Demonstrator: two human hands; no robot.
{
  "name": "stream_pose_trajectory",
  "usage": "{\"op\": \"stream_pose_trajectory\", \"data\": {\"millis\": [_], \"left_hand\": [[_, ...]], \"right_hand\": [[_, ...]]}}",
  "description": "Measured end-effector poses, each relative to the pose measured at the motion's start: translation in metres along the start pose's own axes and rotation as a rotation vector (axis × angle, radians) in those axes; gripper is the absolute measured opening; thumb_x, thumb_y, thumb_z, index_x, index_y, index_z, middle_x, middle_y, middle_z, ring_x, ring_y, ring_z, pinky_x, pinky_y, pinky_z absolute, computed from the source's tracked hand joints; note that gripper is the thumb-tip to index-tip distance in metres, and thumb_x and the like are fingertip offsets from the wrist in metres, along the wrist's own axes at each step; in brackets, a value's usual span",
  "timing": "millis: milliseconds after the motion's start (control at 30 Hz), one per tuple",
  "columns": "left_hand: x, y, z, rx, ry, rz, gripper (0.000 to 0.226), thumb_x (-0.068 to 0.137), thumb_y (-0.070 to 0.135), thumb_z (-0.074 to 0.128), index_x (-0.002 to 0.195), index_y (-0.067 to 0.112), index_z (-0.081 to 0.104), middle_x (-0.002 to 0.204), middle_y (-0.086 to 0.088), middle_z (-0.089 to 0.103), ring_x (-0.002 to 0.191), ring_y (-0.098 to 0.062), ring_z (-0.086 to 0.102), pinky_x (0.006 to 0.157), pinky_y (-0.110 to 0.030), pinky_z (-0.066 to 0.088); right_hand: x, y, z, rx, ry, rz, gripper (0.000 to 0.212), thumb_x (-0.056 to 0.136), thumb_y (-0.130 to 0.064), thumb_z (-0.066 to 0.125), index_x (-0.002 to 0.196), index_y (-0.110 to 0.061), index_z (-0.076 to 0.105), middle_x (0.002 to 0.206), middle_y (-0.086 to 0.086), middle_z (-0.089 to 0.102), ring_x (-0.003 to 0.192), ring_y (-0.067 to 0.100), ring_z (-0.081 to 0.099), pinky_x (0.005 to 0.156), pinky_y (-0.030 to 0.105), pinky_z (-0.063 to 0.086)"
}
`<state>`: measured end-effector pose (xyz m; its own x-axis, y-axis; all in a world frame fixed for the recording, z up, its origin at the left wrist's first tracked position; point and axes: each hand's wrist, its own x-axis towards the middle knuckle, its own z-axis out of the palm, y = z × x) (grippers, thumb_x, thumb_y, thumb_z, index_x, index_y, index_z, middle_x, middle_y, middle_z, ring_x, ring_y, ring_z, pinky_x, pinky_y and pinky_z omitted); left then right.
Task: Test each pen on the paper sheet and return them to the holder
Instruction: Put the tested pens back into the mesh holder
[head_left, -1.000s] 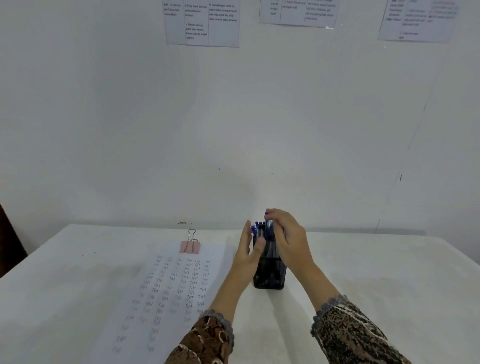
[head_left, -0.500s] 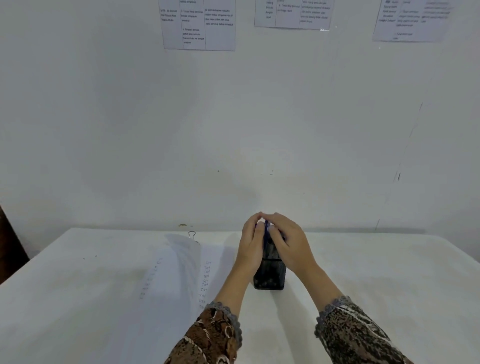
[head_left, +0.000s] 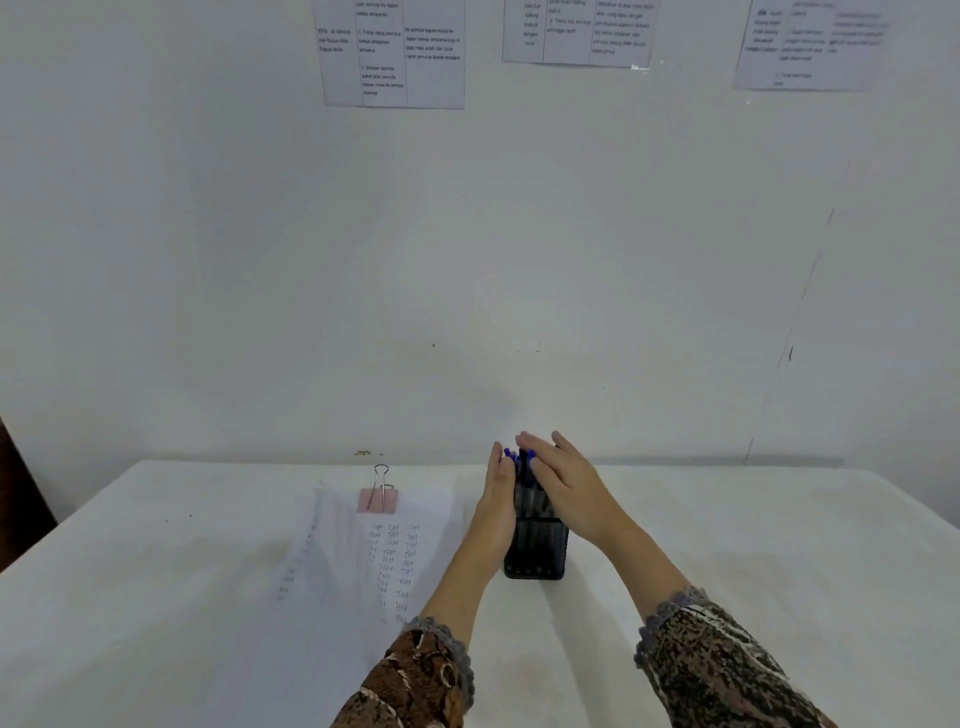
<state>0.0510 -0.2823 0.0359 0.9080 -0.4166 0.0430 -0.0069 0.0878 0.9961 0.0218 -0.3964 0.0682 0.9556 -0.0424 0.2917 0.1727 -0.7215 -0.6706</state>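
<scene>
Pens (head_left: 521, 459), blue-capped with dark barrels, stand upright in the holder (head_left: 535, 553), a black mesh box of rectangular shape on the white tabletop (head_left: 779, 545), just right of the sheet (head_left: 402, 561). The left grip (head_left: 497, 501) lies released, its straight fingers flat against the holder's left side. The right grip (head_left: 566, 486), also released, spreads straight fingers over the pen tops. The sheet bears columns of short handwritten marks, too small to read, and a pink binder clip (head_left: 378, 499) with wire loops holds its far edge. Its left part is blurred. The sleeves (head_left: 415, 675) are brown patterned cloth with grey trim. The wall notices (head_left: 395, 57) carry print too small to read. Half a second earlier the fingertips met over the pens; now they are apart and the caps show.
</scene>
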Motion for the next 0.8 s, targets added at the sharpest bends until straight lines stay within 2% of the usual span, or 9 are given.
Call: {"op": "stream_pose_trajectory", "data": {"millis": [100, 167, 233, 267, 367, 467, 633, 733, 800], "left_hand": [[-0.002, 0.005, 0.001, 0.011, -0.009, -0.018, 0.059, 0.093, 0.055, 0.019, 0.147, 0.036, 0.007, 0.148, 0.013, 0.023, 0.134, -0.002, 0.025, 0.111, -0.026, 0.023], [-0.003, 0.006, -0.001, -0.022, 0.005, -0.017, 0.063, 0.091, 0.059, 0.025, 0.147, 0.032, 0.016, 0.145, 0.017, 0.026, 0.129, 0.001, 0.029, 0.107, -0.022, 0.026], [-0.004, 0.005, 0.000, 0.000, -0.005, -0.026, 0.070, 0.086, 0.068, 0.032, 0.146, 0.034, 0.019, 0.148, 0.013, 0.029, 0.132, -0.004, 0.033, 0.112, -0.029, 0.028], [-0.004, 0.005, 0.001, 0.007, -0.006, -0.029, 0.065, 0.089, 0.063, 0.032, 0.146, 0.035, 0.016, 0.149, 0.012, 0.028, 0.134, -0.007, 0.032, 0.113, -0.032, 0.027], [-0.003, 0.006, 0.001, -0.020, 0.010, -0.050, 0.052, 0.098, 0.046, 0.028, 0.146, 0.035, 0.013, 0.150, 0.009, 0.027, 0.134, -0.008, 0.032, 0.113, -0.031, 0.026], [-0.001, 0.006, 0.000, 0.009, -0.006, -0.058, 0.055, 0.096, 0.052, 0.025, 0.146, 0.037, 0.008, 0.151, 0.009, 0.026, 0.135, -0.009, 0.031, 0.113, -0.032, 0.026], [-0.003, 0.005, 0.000, 0.050, -0.025, -0.099, 0.058, 0.093, 0.059, 0.019, 0.145, 0.043, -0.001, 0.154, 0.009, 0.017, 0.140, -0.014, 0.022, 0.116, -0.039, 0.021], [-0.001, 0.005, 0.000, 0.029, -0.033, -0.072, 0.067, 0.089, 0.065, 0.021, 0.147, 0.038, 0.003, 0.152, 0.008, 0.022, 0.138, -0.012, 0.027, 0.110, -0.029, 0.026], [0.002, 0.005, 0.001, 0.017, -0.034, -0.057, 0.095, 0.068, 0.087, 0.027, 0.146, 0.035, 0.015, 0.151, 0.007, 0.029, 0.135, -0.010, 0.033, 0.111, -0.030, 0.029]], "right_hand": [[0.001, -0.001, -0.002, 0.020, -0.069, 0.047, 0.039, 0.101, -0.029, 0.034, 0.139, -0.031, 0.040, 0.155, -0.012, 0.018, 0.145, 0.014, 0.007, 0.119, 0.041, 0.010], [-0.001, -0.003, -0.001, 0.233, 0.058, 0.077, 0.035, 0.099, -0.032, 0.040, 0.132, -0.031, 0.050, 0.151, -0.013, 0.027, 0.140, 0.006, 0.023, 0.116, 0.031, 0.020], [-0.006, -0.004, 0.005, 0.420, 0.210, 0.134, 0.028, 0.097, -0.028, 0.046, 0.119, -0.026, 0.063, 0.141, -0.009, 0.045, 0.128, 0.004, 0.040, 0.105, 0.021, 0.032], [-0.007, -0.005, 0.008, 0.439, 0.263, 0.149, 0.024, 0.096, -0.023, 0.049, 0.113, -0.024, 0.066, 0.135, -0.006, 0.051, 0.126, 0.007, 0.045, 0.100, 0.019, 0.034], [-0.006, -0.009, 0.014, 0.557, 0.344, 0.186, 0.025, 0.095, -0.014, 0.049, 0.116, -0.021, 0.061, 0.131, -0.003, 0.052, 0.124, 0.009, 0.046, 0.099, 0.019, 0.035], [-0.003, -0.012, 0.016, 0.532, 0.305, 0.225, 0.042, 0.096, -0.025, 0.050, 0.137, -0.017, 0.044, 0.137, -0.008, 0.042, 0.126, 0.005, 0.037, 0.103, 0.022, 0.031], [0.002, -0.015, 0.012, 0.591, 0.296, 0.311, 0.043, 0.094, -0.008, 0.039, 0.136, -0.018, 0.040, 0.139, 0.001, 0.046, 0.117, 0.014, 0.046, 0.100, 0.031, 0.038], [0.005, -0.016, 0.010, 0.295, 0.110, 0.227, 0.043, 0.099, -0.017, 0.035, 0.142, -0.016, 0.036, 0.152, 0.000, 0.028, 0.140, 0.015, 0.023, 0.116, 0.037, 0.019], [0.004, -0.014, 0.012, 0.164, 0.070, 0.168, 0.043, 0.102, -0.024, 0.029, 0.144, -0.015, 0.032, 0.155, 0.000, 0.017, 0.145, 0.015, 0.008, 0.117, 0.035, 0.005]]}}
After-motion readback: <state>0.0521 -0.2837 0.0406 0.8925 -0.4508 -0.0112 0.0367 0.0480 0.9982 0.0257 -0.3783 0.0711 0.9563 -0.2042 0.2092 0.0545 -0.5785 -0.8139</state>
